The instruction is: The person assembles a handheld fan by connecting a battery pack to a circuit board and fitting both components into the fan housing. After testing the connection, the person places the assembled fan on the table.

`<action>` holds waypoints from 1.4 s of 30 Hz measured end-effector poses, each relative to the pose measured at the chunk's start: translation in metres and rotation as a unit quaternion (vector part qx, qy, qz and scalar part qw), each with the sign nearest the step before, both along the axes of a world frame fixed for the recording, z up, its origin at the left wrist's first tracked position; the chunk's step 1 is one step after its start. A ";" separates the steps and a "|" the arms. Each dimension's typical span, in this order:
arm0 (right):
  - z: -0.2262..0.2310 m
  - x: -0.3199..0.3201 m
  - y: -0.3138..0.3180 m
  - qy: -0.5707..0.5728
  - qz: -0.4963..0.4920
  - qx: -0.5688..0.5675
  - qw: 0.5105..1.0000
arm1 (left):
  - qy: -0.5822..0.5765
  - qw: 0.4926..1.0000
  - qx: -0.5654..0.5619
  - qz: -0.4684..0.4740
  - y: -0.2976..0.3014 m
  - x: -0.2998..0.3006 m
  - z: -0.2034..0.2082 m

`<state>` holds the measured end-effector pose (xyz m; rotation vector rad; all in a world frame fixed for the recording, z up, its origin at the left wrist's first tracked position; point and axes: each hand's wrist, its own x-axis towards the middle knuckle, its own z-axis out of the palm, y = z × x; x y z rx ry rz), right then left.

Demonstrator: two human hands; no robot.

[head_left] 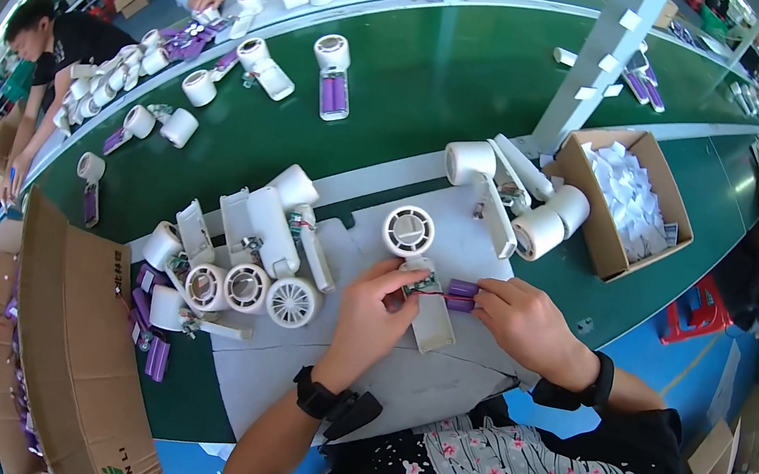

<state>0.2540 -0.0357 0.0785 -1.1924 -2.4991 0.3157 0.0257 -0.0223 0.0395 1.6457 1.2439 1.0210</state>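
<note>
A white handheld fan lies before me on a grey sheet, its round grille facing up and its handle shell laid bare. My left hand grips the handle near its upper end, thumb and fingers at the small green circuit board. Just right of the handle, my right hand pinches a purple battery pack of two cells. Thin red wire runs between the pack and the board. My right fingers hide the pack's outer end.
Several white fans cluster at my left, beside loose purple packs and a tall cardboard box. More opened fans lie ahead, near a carton of white paper slips. A metal post rises beyond. Co-workers sit across the green conveyor.
</note>
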 end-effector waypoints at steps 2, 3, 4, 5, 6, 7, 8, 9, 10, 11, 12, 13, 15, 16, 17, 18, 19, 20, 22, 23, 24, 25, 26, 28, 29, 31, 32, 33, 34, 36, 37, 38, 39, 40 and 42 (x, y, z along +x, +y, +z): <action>0.000 -0.002 -0.003 -0.040 0.000 -0.008 0.999 | -0.013 1.000 -0.002 -0.010 -0.002 -0.001 -0.003; 0.000 -0.003 -0.004 -0.041 0.005 -0.005 0.999 | -0.013 1.000 0.001 -0.004 -0.003 -0.002 -0.004; -0.001 -0.004 -0.006 -0.057 0.005 -0.007 0.998 | -0.010 1.000 0.005 -0.006 -0.004 -0.002 -0.004; -0.001 -0.006 -0.007 -0.073 0.004 -0.009 0.997 | -0.007 1.000 0.009 -0.009 -0.005 -0.002 -0.004; -0.001 -0.007 -0.007 -0.089 0.002 -0.011 0.996 | -0.004 1.000 0.012 -0.011 -0.005 -0.003 -0.004; -0.001 -0.008 -0.008 -0.090 0.005 -0.010 0.996 | -0.005 1.000 0.013 -0.009 -0.005 -0.003 -0.005; 0.000 -0.009 -0.008 -0.109 0.008 -0.014 0.994 | -0.007 1.000 0.009 -0.010 -0.005 -0.002 -0.005; 0.000 -0.009 -0.009 -0.127 0.011 -0.018 0.992 | -0.010 1.000 0.005 -0.012 -0.006 -0.002 -0.005; 0.000 -0.010 -0.009 -0.144 0.013 -0.023 0.989 | -0.012 1.000 0.000 -0.014 -0.006 -0.002 -0.006; -0.001 -0.009 -0.009 -0.144 0.013 -0.023 0.989 | -0.012 1.000 0.000 -0.014 -0.006 -0.002 -0.006; -0.003 -0.008 -0.008 -0.133 0.009 -0.019 0.991 | -0.014 1.000 -0.006 -0.016 -0.006 -0.002 -0.006; -0.005 -0.007 -0.006 -0.122 0.004 -0.016 0.992 | -0.016 1.000 -0.011 -0.019 -0.005 -0.002 -0.005; -0.005 -0.006 -0.004 -0.111 0.000 -0.013 0.994 | -0.018 0.999 -0.018 -0.021 -0.005 -0.003 -0.006; -0.002 -0.007 -0.004 -0.078 -0.003 -0.018 0.997 | -0.018 1.000 -0.017 -0.020 -0.005 -0.003 -0.006; 0.001 -0.007 -0.005 -0.045 -0.006 -0.023 0.999 | -0.018 1.000 -0.016 -0.018 -0.005 -0.004 -0.006; 0.002 -0.007 -0.005 -0.012 -0.009 -0.028 0.999 | -0.017 1.000 -0.015 -0.016 -0.005 -0.005 -0.006; 0.000 -0.006 -0.006 -0.012 -0.010 -0.028 0.999 | -0.017 1.000 -0.015 -0.017 -0.005 -0.005 -0.006; -0.003 -0.005 -0.008 0.003 -0.020 -0.024 1.000 | -0.021 0.999 -0.020 -0.021 -0.005 -0.005 -0.005; -0.008 -0.004 -0.011 0.035 -0.040 -0.013 0.999 | -0.028 0.999 -0.031 -0.030 -0.005 -0.005 -0.004; -0.008 -0.004 -0.012 0.036 -0.040 -0.013 0.998 | -0.027 0.999 -0.031 -0.030 -0.005 -0.004 -0.003; -0.007 -0.004 -0.013 0.041 -0.045 -0.010 0.998 | -0.032 0.999 -0.026 -0.025 -0.005 -0.004 -0.003; -0.007 -0.004 -0.014 0.046 -0.050 -0.007 0.998 | -0.037 0.999 -0.021 -0.021 -0.006 -0.003 -0.003; -0.007 -0.005 -0.014 0.051 -0.054 -0.004 0.997 | -0.042 0.999 -0.016 -0.016 -0.006 -0.003 -0.004; -0.007 -0.005 -0.015 0.050 -0.055 -0.003 0.997 | -0.040 0.999 -0.013 -0.016 -0.005 -0.004 -0.004; -0.007 -0.005 -0.015 0.049 -0.055 -0.002 0.997 | -0.039 0.999 -0.010 -0.015 -0.005 -0.004 -0.004; -0.007 -0.006 -0.015 0.049 -0.056 -0.001 0.997 | -0.036 0.999 -0.007 -0.015 -0.005 -0.005 -0.004; -0.005 -0.007 -0.016 0.045 -0.055 0.006 0.997 | -0.036 0.999 -0.008 -0.017 -0.005 -0.004 -0.004; -0.004 -0.008 -0.017 0.041 -0.054 0.013 0.998 | -0.036 0.999 -0.009 -0.018 -0.006 -0.004 -0.003; -0.003 -0.009 -0.016 0.037 -0.053 0.020 0.998 | -0.036 0.999 -0.010 -0.020 -0.005 -0.004 -0.003; -0.002 -0.011 -0.014 0.016 -0.050 0.023 0.998 | -0.038 0.999 -0.010 -0.021 -0.004 -0.003 -0.004; -0.002 -0.012 -0.014 -0.006 -0.046 0.025 0.999 | -0.041 0.999 -0.012 -0.019 -0.004 -0.002 -0.005; -0.003 -0.011 -0.014 -0.028 -0.042 0.026 0.998 | -0.045 0.999 -0.014 -0.018 -0.005 -0.001 -0.005; -0.003 -0.009 -0.014 -0.028 -0.043 0.025 0.998 | -0.045 0.999 -0.016 -0.019 -0.006 0.000 -0.005; -0.004 -0.008 -0.013 -0.049 -0.045 0.013 0.998 | -0.045 0.999 -0.020 -0.018 -0.005 0.000 -0.006; -0.006 -0.004 -0.011 -0.091 -0.051 -0.011 0.995 | -0.048 0.998 -0.028 -0.015 -0.005 0.002 -0.006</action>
